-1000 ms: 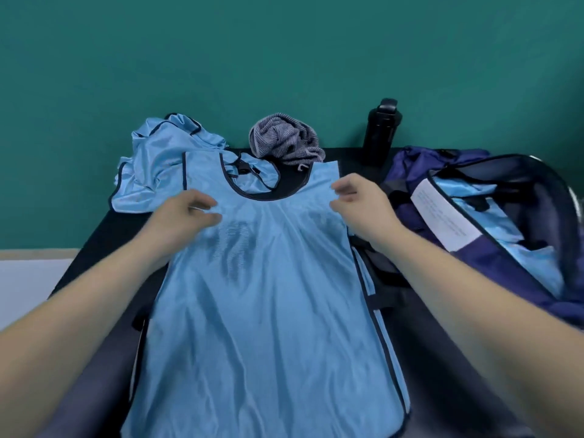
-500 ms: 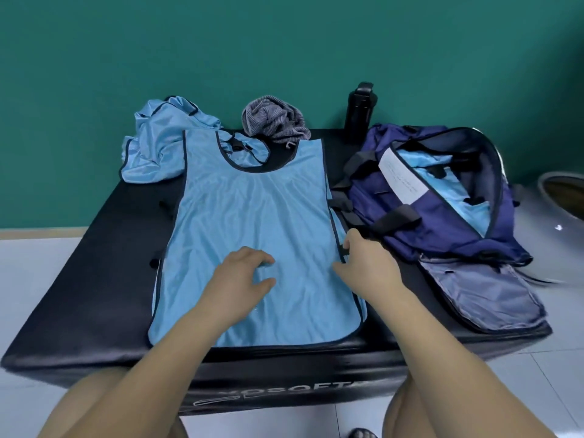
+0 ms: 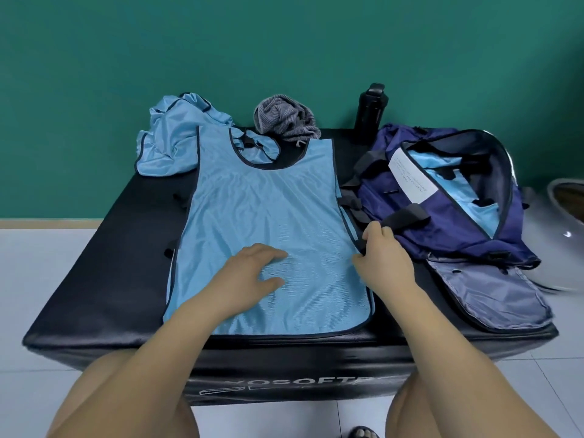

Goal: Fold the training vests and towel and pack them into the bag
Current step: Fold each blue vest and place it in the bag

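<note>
A light blue training vest with dark trim lies spread flat on the black padded table. My left hand rests flat on its lower middle with fingers spread. My right hand pinches the vest's right side edge. A crumpled second blue vest lies at the back left. A bunched grey striped towel sits behind the collar. The navy bag stands open on the right, with blue fabric inside.
A black bottle stands at the back against the green wall. The bag's grey flap hangs over the table's front right corner. A pale round object sits on the floor at the right.
Both hands slid from the vest's shoulders down to its lower half. The right hand took hold of the right side edge. My head pulled back, showing the whole table.
</note>
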Motion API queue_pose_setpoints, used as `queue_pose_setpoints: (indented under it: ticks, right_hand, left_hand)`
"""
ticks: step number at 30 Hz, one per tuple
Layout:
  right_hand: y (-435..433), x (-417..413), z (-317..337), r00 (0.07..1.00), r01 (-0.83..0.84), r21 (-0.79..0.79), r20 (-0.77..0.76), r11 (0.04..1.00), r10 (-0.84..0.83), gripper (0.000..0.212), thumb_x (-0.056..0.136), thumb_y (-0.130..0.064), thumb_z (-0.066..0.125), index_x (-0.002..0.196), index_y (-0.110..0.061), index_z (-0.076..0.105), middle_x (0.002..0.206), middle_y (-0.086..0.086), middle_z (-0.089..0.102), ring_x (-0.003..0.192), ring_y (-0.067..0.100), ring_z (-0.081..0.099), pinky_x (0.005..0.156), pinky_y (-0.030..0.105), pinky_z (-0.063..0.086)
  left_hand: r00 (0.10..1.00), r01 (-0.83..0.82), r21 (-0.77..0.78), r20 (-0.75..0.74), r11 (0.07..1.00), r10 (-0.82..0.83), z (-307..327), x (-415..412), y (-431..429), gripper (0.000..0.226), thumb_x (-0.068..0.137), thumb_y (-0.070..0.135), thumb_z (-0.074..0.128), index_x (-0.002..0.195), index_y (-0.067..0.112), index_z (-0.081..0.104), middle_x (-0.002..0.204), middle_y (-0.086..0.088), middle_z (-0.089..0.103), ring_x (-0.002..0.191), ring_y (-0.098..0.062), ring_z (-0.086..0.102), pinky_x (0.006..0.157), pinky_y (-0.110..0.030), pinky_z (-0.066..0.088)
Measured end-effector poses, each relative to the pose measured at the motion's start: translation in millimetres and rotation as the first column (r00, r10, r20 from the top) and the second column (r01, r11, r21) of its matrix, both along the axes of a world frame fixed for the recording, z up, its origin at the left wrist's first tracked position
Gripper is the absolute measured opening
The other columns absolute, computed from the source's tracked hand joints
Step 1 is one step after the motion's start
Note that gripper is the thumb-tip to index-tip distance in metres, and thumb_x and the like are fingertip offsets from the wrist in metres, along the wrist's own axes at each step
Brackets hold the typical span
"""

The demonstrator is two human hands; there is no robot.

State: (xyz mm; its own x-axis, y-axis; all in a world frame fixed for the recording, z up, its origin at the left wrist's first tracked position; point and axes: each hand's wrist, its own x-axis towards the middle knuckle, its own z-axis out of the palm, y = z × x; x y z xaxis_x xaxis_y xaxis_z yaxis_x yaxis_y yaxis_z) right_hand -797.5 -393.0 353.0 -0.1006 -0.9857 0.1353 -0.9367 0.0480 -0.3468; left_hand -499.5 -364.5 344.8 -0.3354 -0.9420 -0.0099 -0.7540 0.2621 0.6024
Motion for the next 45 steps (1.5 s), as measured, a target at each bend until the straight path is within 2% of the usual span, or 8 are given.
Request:
queue_pose_setpoints:
  ticks: [6, 10, 14, 20, 28, 38, 41, 45]
  right_hand:
    - [17.6, 45.2, 1.4, 0.957, -0.268, -0.238, 0.045, 0.934, 0.287, 0.026, 0.090, -0.016, 0.068, 0.113, -0.017, 0.058, 0.107, 0.000, 0.054, 0.095, 0.026, 0.059, 0.078, 0.043, 0.051]
    - [36.4, 88.5, -10.9, 0.875, -0.454, -0.190, 0.091, 0.871, 0.476, 0.014, 0.094, -0.022, 0.062, 0.108, -0.022, 0.060, 0.101, -0.009, 0.055, 0.095, 0.019, 0.062, 0.073, 0.039, 0.051]
    - [53.8, 123.8, -19.1, 0.802, -0.566, -0.210, 0.080, 0.797, 0.591, 0.008, 0.099, -0.031, 0.060, 0.103, -0.024, 0.060, 0.093, -0.010, 0.055, 0.089, 0.016, 0.058, 0.069, 0.035, 0.047]
    - [71.0, 161.1, -24.2, 0.723, -0.652, -0.209, 0.120, 0.729, 0.681, 0.029, 0.100, -0.054, 0.059, 0.106, -0.026, 0.062, 0.093, -0.012, 0.056, 0.090, 0.014, 0.055, 0.074, 0.031, 0.044]
    - [80.3, 177.8, -11.6, 0.733, -0.625, -0.090, 0.271, 0.775, 0.623, 0.067, 0.078, -0.083, 0.068, 0.123, -0.035, 0.053, 0.103, -0.021, 0.054, 0.098, 0.001, 0.051, 0.087, 0.024, 0.046]
    - [70.4, 181.7, -25.9, 0.730, -0.499, -0.079, 0.498, 0.863, 0.468, 0.018, 0.101, -0.048, 0.059, 0.093, -0.033, 0.055, 0.081, -0.013, 0.064, 0.078, 0.008, 0.061, 0.075, 0.042, 0.054]
    - [69.9, 182.4, -20.4, 0.721, -0.491, -0.021, 0.551, 0.871, 0.420, 0.032, 0.094, -0.066, 0.061, 0.096, -0.034, 0.057, 0.079, -0.013, 0.066, 0.076, 0.007, 0.062, 0.075, 0.036, 0.055]
    - [69.0, 187.1, -9.1, 0.733, -0.454, 0.052, 0.589, 0.890, 0.339, 0.054, 0.080, -0.084, 0.062, 0.086, -0.031, 0.060, 0.074, -0.011, 0.067, 0.071, 0.006, 0.063, 0.071, 0.034, 0.056]
  left_hand:
    - [0.945, -0.276, -0.051, -0.195, 0.960, 0.262, 30.6, 40.1, 5.2, 0.035, 0.095, 0.025, 0.078, 0.124, 0.043, 0.070, 0.123, 0.025, 0.063, 0.115, 0.007, 0.058, 0.090, -0.008, 0.041]
    - [0.827, -0.552, -0.123, -0.206, 0.825, 0.523, 38.8, 80.2, 20.9, 0.031, 0.090, 0.021, 0.080, 0.114, 0.036, 0.069, 0.112, 0.016, 0.064, 0.097, -0.004, 0.064, 0.084, -0.027, 0.053]
    - [0.693, -0.718, 0.032, -0.056, 0.695, 0.719, 35.1, 104.6, 41.1, 0.035, 0.085, 0.043, 0.084, 0.105, 0.026, 0.061, 0.096, 0.007, 0.066, 0.089, -0.010, 0.063, 0.078, -0.037, 0.055]
    - [0.699, -0.715, 0.038, 0.084, 0.698, 0.710, 25.8, 98.3, 48.1, 0.015, 0.083, 0.028, 0.074, 0.081, 0.021, 0.061, 0.076, 0.004, 0.067, 0.078, -0.020, 0.064, 0.069, -0.039, 0.056]
    - [0.701, -0.680, 0.026, -0.269, 0.732, 0.661, 37.2, 66.2, 49.7, 0.011, 0.090, 0.033, 0.079, 0.094, 0.032, 0.069, 0.071, 0.005, 0.068, 0.066, -0.006, 0.063, 0.062, -0.017, 0.044]
    - [0.657, -0.419, 0.342, -0.525, 0.841, 0.541, 41.5, 72.8, 50.8, 0.019, 0.108, 0.026, 0.060, 0.117, 0.026, 0.076, 0.101, -0.004, 0.082, 0.070, -0.021, 0.069, 0.057, -0.031, 0.042]
    - [0.615, -0.400, 0.365, -0.572, 0.840, 0.542, 41.4, 83.8, 50.8, 0.020, 0.106, 0.015, 0.062, 0.117, 0.022, 0.076, 0.106, -0.008, 0.081, 0.075, -0.021, 0.070, 0.057, -0.027, 0.045]
    - [0.738, -0.294, 0.382, -0.492, 0.876, 0.462, 43.3, 73.5, 53.0, 0.030, 0.106, 0.011, 0.053, 0.120, 0.025, 0.076, 0.110, 0.000, 0.081, 0.069, -0.009, 0.064, 0.062, -0.031, 0.041]
